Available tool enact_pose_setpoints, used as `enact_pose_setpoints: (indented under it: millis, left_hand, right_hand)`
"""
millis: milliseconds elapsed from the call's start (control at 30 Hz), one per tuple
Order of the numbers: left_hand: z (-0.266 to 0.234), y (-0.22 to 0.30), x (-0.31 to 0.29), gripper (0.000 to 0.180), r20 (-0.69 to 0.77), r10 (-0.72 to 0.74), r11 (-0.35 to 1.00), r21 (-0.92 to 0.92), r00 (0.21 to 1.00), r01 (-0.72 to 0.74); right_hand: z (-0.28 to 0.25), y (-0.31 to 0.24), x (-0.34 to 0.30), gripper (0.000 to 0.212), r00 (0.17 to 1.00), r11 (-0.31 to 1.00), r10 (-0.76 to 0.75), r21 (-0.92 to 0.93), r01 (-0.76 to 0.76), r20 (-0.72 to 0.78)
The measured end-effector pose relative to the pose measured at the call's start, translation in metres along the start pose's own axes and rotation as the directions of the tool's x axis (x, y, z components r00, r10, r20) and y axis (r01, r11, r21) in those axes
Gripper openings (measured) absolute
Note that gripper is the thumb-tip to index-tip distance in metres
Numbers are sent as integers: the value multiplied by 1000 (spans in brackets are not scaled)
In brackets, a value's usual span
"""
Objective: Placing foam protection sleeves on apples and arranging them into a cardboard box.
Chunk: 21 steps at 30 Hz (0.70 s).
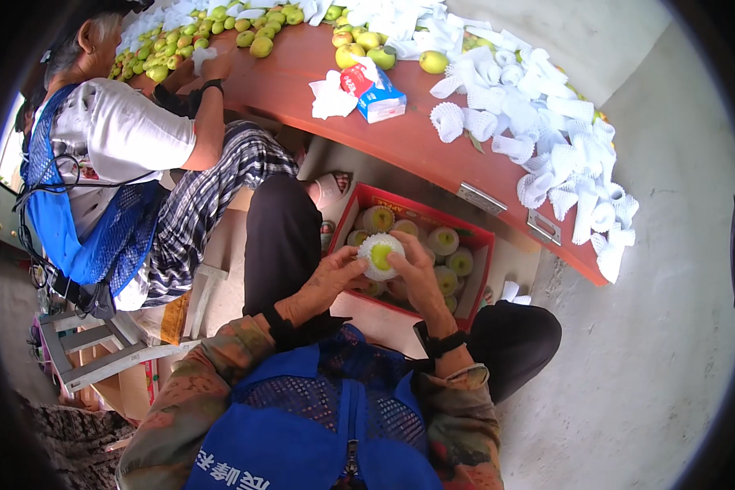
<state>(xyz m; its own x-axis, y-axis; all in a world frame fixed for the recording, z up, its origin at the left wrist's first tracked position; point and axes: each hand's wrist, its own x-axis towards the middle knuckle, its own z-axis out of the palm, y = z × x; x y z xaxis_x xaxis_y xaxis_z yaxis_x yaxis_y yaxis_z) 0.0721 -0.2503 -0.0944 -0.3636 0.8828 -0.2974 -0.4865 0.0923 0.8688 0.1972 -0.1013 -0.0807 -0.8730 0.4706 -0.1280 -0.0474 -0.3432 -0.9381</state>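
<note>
Between my two hands is a green apple (380, 256) in a white foam net sleeve, held above an open red cardboard box. My left hand (328, 279) grips its left side, fingers curled against the net. On the other side, my right hand (414, 276) has its thumb on the bare green top and its fingers round the sleeve. Several netted apples (443, 240) sit inside the box (483, 278), which stands on the floor between my knees. My hands hide part of its near contents.
A reddish-brown table (302, 82) spans the far side, bearing loose green apples (261, 46), a heap of white foam nets (514, 106) and a blue-and-red tissue pack (381, 100). At left sits a co-worker (139, 122), near a grey stool frame (106, 351). A wall rises right.
</note>
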Motion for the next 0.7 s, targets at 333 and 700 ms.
enact_pose_setpoints:
  millis: [333,700]
  left_hand:
    - [-9,-4,9,38,-92,-23,996,-84,996,16]
    - [1,6,8,63,-76,-34,997,73,996,40]
  right_hand:
    - [-3,14,0,53,997,996,74,37,-76,33]
    - [-7,17,-3,59,998,994,2,-105,5,65]
